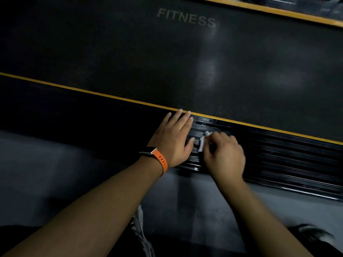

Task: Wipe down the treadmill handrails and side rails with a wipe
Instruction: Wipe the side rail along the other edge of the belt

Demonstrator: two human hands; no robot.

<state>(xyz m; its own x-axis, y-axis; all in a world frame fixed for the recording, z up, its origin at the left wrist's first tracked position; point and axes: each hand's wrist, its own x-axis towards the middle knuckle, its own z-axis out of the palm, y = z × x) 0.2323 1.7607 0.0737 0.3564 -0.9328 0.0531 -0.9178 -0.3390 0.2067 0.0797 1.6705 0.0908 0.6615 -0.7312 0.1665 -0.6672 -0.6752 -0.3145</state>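
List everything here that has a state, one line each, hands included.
left hand: open, lying flat on the side rail
right hand: curled round the wipe, holding it on the rail
wipe: bunched up, mostly hidden by the right hand
watch: strapped on the left wrist

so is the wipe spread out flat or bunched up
Bunched up: only a small crumpled white strip of the wipe shows, poking out from the curled fingers of the right hand on the ribbed side rail.
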